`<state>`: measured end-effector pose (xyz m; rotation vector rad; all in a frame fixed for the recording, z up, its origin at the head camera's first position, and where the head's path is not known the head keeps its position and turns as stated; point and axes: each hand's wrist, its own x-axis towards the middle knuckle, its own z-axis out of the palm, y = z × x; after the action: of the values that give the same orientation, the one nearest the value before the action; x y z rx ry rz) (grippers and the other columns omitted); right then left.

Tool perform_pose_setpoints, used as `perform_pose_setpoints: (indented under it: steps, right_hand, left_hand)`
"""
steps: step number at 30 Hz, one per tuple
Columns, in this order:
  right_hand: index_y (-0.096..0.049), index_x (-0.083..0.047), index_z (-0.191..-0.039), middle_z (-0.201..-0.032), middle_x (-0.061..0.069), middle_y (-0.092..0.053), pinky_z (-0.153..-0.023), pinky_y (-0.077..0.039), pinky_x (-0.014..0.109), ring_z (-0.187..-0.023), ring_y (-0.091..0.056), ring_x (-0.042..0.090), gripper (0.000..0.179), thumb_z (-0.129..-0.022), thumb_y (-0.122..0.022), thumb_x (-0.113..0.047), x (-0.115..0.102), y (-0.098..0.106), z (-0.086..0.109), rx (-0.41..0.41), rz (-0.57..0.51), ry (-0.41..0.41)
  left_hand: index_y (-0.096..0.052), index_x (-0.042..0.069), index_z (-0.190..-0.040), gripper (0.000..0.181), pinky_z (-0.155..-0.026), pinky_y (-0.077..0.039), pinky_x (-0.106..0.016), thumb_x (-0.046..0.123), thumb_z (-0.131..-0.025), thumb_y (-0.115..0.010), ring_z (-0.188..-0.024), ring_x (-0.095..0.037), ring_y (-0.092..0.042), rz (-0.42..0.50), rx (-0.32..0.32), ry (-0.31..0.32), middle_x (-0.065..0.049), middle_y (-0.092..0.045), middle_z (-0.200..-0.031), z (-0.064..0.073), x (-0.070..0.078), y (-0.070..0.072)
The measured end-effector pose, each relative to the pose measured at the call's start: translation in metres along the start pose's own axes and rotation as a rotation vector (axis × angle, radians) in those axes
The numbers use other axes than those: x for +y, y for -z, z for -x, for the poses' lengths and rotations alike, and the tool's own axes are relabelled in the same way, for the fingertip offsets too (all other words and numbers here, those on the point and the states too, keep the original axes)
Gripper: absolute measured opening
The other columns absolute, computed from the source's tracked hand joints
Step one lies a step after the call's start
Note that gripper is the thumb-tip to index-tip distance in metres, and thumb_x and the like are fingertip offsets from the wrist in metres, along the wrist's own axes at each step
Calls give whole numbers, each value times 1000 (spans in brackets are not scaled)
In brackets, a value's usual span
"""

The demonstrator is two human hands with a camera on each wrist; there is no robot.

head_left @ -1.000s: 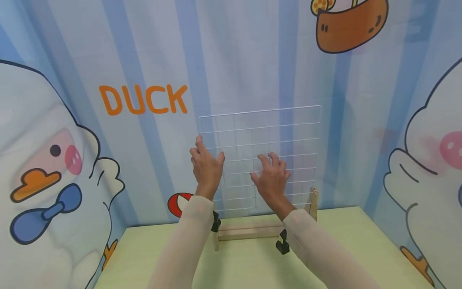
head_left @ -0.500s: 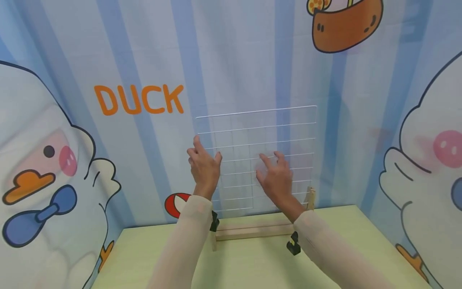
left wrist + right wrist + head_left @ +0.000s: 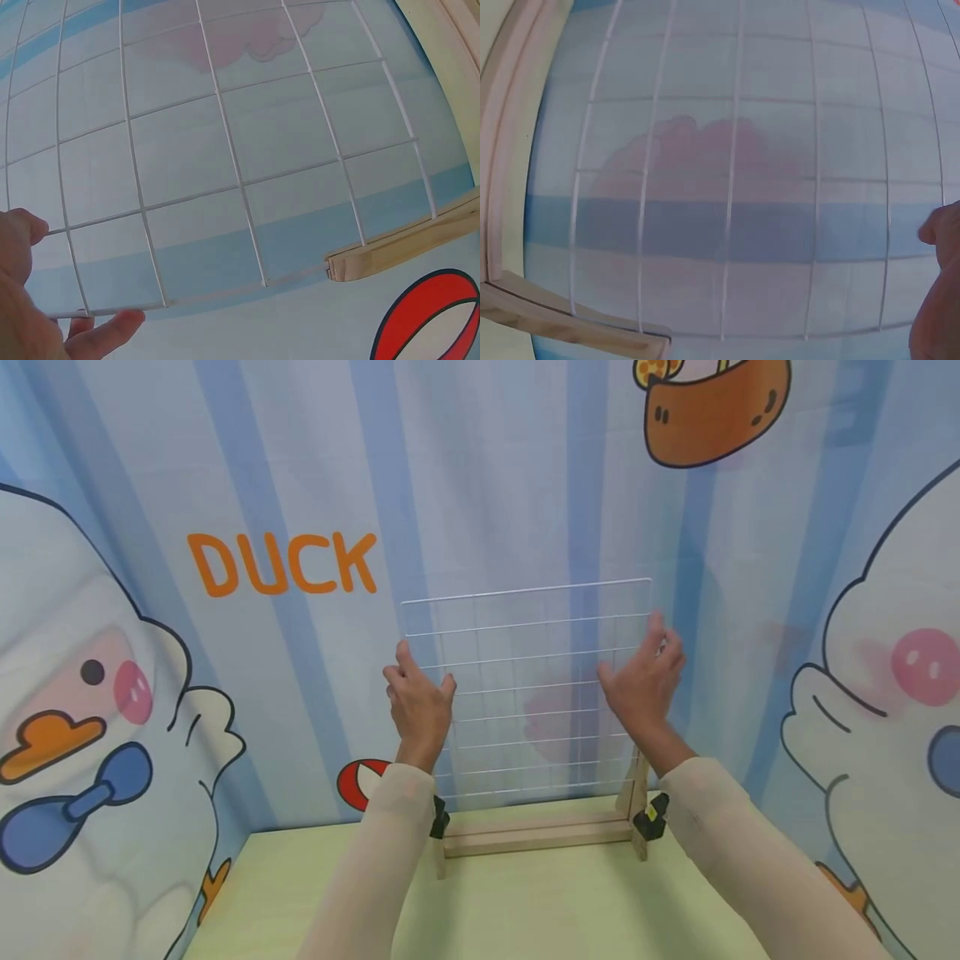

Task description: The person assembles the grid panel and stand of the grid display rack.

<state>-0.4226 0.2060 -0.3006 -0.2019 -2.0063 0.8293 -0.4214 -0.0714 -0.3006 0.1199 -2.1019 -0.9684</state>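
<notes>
A white wire grid (image 3: 525, 592) stands upright in a light wooden stand (image 3: 540, 838). At the grid's left edge, my left hand (image 3: 420, 714) grips it; in the left wrist view the thumb (image 3: 26, 225) lies over the wires and a finger (image 3: 112, 334) reaches along the edge wire. My right hand (image 3: 643, 687) is at the opposite edge, thumb in front and the other fingers around the side. Only its thumb side (image 3: 939, 262) shows in the right wrist view, so whether the fingers hold the wire is hidden.
The stand rests on a pale yellow-green table (image 3: 525, 902). Close behind it hangs a blue-striped curtain (image 3: 487, 468) printed with ducks and a red ball (image 3: 352, 783). A black wrist device (image 3: 651, 817) sits at the right cuff, near the stand's right foot.
My right hand has moved right and up, from in front of the grid's middle to its right edge. The left hand has stayed at the left edge.
</notes>
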Motion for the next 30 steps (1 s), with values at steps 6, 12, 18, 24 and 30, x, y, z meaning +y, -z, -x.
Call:
perform_pose_setpoints:
  steps: [6,12,18,24,30]
  right_hand:
    - [1,-30,-154,-145,21,-30,-96,-42,58,-127,-38,41,106,-79,-74,-27,5,7,-17,-162,-17,-117]
    - [-5,-32,-153,-128,21,-46,-85,-46,54,-108,-50,37,102,-79,-74,-22,7,8,-21,-181,-26,-77]
    - [-5,-34,-153,-130,18,-47,-89,-46,53,-114,-51,34,101,-80,-73,-20,8,9,-20,-180,-46,-74]
    - [-6,-34,-153,-133,17,-46,-90,-47,54,-116,-51,34,99,-81,-72,-19,11,7,-13,-196,-70,-64]
    - [-6,-35,-153,-144,15,-41,-95,-48,55,-124,-50,35,96,-83,-70,-17,17,4,-4,-192,-96,-63]
  left_hand:
    - [-25,24,-145,78,-73,-54,-42,33,-83,-72,-95,-30,-54,-2,-13,2,-15,-46,-121,0,-2,1]
    - [-24,24,-145,80,-71,-53,-43,32,-82,-73,-93,-32,-55,-16,-20,-5,-16,-46,-119,0,-1,2]
    - [-23,25,-145,80,-71,-52,-45,33,-82,-73,-92,-33,-56,-12,-38,-1,-16,-46,-120,0,-2,3]
    - [-22,25,-145,81,-71,-52,-44,33,-82,-73,-93,-32,-56,3,-66,12,-15,-46,-121,6,-12,2]
    - [-22,24,-145,80,-73,-52,-43,32,-83,-72,-93,-31,-55,37,-78,0,-14,-46,-123,13,-19,-1]
